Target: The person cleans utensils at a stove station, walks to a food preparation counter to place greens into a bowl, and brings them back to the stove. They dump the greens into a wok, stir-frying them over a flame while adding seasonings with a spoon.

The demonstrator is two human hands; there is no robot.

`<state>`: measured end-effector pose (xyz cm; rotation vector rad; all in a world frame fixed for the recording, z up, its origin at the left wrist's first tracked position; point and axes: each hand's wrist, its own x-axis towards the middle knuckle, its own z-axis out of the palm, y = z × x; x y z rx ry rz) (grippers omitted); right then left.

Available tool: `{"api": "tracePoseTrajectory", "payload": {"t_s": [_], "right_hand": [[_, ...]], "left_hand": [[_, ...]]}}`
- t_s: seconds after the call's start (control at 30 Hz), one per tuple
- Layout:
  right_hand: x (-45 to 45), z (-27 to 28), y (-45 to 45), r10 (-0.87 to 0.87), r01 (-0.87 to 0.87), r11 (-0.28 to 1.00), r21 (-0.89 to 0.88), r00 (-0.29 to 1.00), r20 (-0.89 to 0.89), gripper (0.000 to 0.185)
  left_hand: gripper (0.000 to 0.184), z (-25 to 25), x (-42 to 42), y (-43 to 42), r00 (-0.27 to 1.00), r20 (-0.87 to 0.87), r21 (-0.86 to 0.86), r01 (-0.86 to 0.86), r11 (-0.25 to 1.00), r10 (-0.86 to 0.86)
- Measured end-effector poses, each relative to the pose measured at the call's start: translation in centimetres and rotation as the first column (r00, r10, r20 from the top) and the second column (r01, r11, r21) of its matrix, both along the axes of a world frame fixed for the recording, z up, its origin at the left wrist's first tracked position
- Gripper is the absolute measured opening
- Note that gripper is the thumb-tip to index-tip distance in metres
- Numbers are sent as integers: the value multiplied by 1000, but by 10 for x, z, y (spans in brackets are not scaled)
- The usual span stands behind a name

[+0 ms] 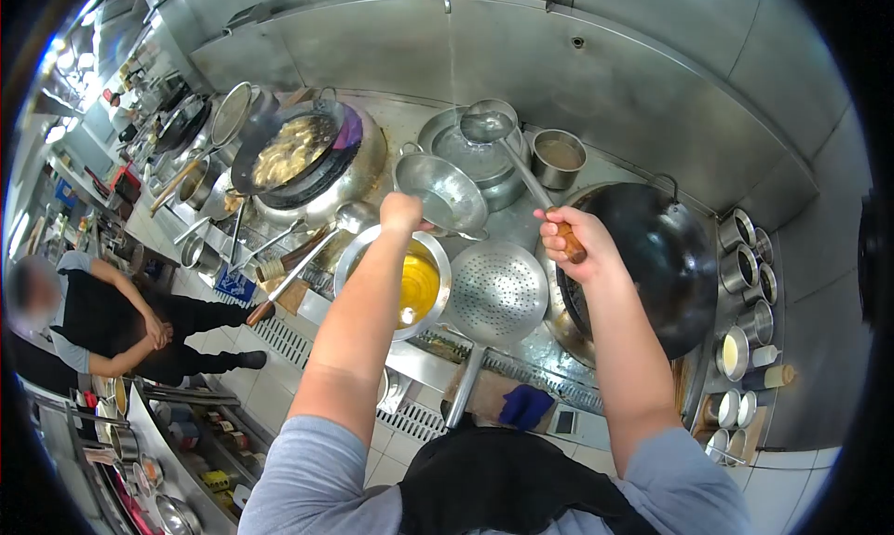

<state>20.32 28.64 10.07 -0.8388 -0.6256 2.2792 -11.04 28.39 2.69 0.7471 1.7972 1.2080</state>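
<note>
My left hand is closed on the near edge of a shallow two-eared metal bowl, which is tilted. In my right hand is the wooden grip of a ladle; its metal cup is over a round metal pot of water at the back. A thin stream of water falls from a tap into that area. Below my left forearm stands a metal basin of yellow oil. A perforated skimmer lies between my arms, its handle toward me.
A large black wok sits on the right burner. At the left, food fries in another wok. A small metal pot stands behind. Several seasoning containers line the right side. Another person stands at left, hands together.
</note>
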Motion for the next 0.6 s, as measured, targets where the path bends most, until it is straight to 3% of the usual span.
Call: {"api": "tracePoseTrajectory", "payload": {"t_s": [0.23, 0.3, 0.47, 0.57, 0.6], "right_hand": [[24, 33, -34, -13, -21, 983, 181, 983, 181, 22], [29, 34, -41, -19, -37, 975, 218, 968, 251, 16], [37, 36, -63, -44, -53, 962, 269, 939, 342, 14], [45, 36, -75, -17, -110, 941, 320, 929, 368, 16], [47, 37, -79, -19, -107, 942, 318, 929, 370, 16]], "left_hand": [[25, 2, 2, 6, 993, -78, -49, 81, 995, -85], [25, -3, -2, 5, 998, 47, 7, 30, 1000, -30], [33, -22, 7, -4, 998, 37, 52, 49, 997, -51], [35, -32, 18, -9, 967, 253, 112, -40, 993, 10], [35, -35, 21, -11, 967, 254, 111, -37, 993, 8]]}}
